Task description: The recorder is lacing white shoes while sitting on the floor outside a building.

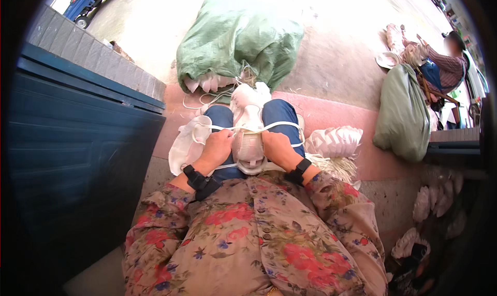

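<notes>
A pale, whitish shoe upper (pixel 248 147) lies between my knees, its toe end pointing away. A white shoelace (pixel 283 123) crosses it and arcs out to both sides. My left hand (pixel 220 147) is closed on the lace at the shoe upper's left edge. On the other edge my right hand (pixel 277 148) pinches the lace too, fingers bent inward. Another pale upper (pixel 187 143) rests beside my left leg. Farther up between my knees sit more pale uppers (pixel 248 95). My fingertips are partly hidden.
A green woven sack (pixel 238 42) with uppers at its mouth stands ahead. To my right are stacked uppers (pixel 335 141) and a bundle of laces (pixel 334 167). Blue door panels (pixel 83 140) stand left. Another person (pixel 445 68) sits far right, behind a second green sack (pixel 401 112).
</notes>
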`<state>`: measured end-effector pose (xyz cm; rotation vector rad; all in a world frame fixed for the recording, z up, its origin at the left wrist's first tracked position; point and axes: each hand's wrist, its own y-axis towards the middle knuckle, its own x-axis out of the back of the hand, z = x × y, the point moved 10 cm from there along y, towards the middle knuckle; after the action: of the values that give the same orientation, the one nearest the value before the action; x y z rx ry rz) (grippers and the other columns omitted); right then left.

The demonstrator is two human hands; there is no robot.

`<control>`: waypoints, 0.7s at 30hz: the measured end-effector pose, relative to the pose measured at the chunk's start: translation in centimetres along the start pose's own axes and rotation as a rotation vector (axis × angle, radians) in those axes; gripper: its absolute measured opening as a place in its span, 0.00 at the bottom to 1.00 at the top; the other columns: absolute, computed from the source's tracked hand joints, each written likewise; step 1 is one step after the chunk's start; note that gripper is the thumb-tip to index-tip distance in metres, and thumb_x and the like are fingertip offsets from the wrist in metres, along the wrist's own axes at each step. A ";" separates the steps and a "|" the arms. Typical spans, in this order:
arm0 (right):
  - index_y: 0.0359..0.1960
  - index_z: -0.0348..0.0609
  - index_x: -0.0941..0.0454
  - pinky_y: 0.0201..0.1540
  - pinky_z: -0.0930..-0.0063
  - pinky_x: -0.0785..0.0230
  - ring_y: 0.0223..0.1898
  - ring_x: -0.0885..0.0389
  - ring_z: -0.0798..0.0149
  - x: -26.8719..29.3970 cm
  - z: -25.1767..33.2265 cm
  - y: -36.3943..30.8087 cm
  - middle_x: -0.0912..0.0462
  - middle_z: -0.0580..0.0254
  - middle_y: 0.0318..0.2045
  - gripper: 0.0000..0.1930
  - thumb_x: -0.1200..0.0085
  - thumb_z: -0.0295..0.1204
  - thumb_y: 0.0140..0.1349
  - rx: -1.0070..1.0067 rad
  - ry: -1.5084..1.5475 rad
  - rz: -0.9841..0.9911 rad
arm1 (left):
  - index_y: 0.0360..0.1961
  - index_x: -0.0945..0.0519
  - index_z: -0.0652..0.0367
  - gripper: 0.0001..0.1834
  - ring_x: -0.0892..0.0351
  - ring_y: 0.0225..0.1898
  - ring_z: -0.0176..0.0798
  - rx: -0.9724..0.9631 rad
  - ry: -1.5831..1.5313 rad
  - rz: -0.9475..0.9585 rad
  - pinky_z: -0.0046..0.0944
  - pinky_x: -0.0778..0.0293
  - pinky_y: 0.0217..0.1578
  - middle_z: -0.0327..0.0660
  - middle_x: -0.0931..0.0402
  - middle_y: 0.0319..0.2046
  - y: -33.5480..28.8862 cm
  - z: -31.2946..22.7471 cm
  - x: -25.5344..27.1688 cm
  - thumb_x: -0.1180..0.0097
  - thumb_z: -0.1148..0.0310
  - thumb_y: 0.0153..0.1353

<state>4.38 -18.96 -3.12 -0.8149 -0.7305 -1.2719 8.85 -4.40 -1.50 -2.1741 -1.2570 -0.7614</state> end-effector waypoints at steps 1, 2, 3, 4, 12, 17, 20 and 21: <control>0.27 0.37 0.30 0.26 0.59 0.31 0.25 0.23 0.48 -0.1 0.3 0.1 0.23 0.48 0.21 0.06 0.55 0.26 0.48 0.042 -0.021 0.038 | 0.33 0.24 0.62 0.10 0.23 0.26 0.47 -0.034 0.032 0.005 0.44 0.30 0.28 0.49 0.24 0.21 0.1 -0.5 0.0 0.51 0.67 0.54; 0.27 0.37 0.30 0.26 0.60 0.31 0.25 0.23 0.49 -0.2 0.6 0.1 0.23 0.49 0.21 0.06 0.56 0.26 0.48 0.078 -0.076 0.083 | 0.29 0.23 0.64 0.10 0.23 0.26 0.50 -0.066 0.050 0.014 0.45 0.30 0.28 0.51 0.25 0.21 0.0 -0.9 -0.1 0.51 0.67 0.53; 0.26 0.38 0.30 0.25 0.60 0.32 0.24 0.23 0.49 0.3 0.8 -0.1 0.23 0.49 0.21 0.05 0.56 0.25 0.49 0.131 -0.110 0.081 | 0.29 0.23 0.64 0.10 0.23 0.26 0.50 -0.060 0.065 0.000 0.45 0.30 0.28 0.51 0.25 0.21 -0.1 -1.0 0.0 0.51 0.67 0.53; 0.26 0.39 0.29 0.25 0.60 0.32 0.24 0.23 0.50 0.7 0.8 -0.1 0.23 0.50 0.21 0.05 0.56 0.26 0.49 0.133 -0.116 0.077 | 0.28 0.24 0.64 0.09 0.24 0.26 0.52 -0.053 0.126 -0.004 0.46 0.30 0.28 0.52 0.26 0.21 0.0 -1.2 -0.1 0.52 0.68 0.53; 0.24 0.44 0.26 0.34 0.62 0.39 0.33 0.28 0.58 2.8 0.5 -0.8 0.25 0.60 0.25 0.06 0.52 0.32 0.51 0.038 -0.156 -0.168 | 0.23 0.26 0.66 0.08 0.24 0.26 0.55 -0.046 0.331 0.074 0.48 0.28 0.27 0.55 0.26 0.20 0.5 -2.3 -0.8 0.54 0.72 0.49; 0.19 0.44 0.24 0.34 0.64 0.42 0.33 0.29 0.59 3.8 0.3 -1.0 0.26 0.61 0.25 0.08 0.48 0.35 0.49 0.035 -0.123 -0.263 | 0.23 0.26 0.65 0.07 0.24 0.26 0.54 -0.077 0.403 0.084 0.47 0.28 0.27 0.53 0.25 0.21 0.3 -3.7 -1.0 0.54 0.72 0.48; 0.17 0.45 0.24 0.35 0.63 0.42 0.33 0.29 0.59 3.4 0.1 -1.0 0.26 0.61 0.23 0.09 0.48 0.35 0.49 0.024 -0.137 -0.245 | 0.22 0.26 0.64 0.06 0.23 0.27 0.53 -0.127 0.464 0.093 0.46 0.28 0.26 0.52 0.25 0.22 0.4 -4.8 -2.1 0.54 0.73 0.47; 0.17 0.45 0.24 0.35 0.63 0.42 0.33 0.29 0.59 3.3 0.0 -1.0 0.26 0.61 0.23 0.09 0.48 0.35 0.49 0.021 -0.118 -0.234 | 0.22 0.26 0.63 0.06 0.23 0.27 0.53 -0.161 0.478 0.084 0.45 0.28 0.26 0.52 0.25 0.23 0.4 -5.2 -2.3 0.54 0.73 0.46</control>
<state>3.88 -20.75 -0.26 -0.8097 -0.9548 -1.4303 7.14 -9.48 0.55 -1.9806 -0.8788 -1.2894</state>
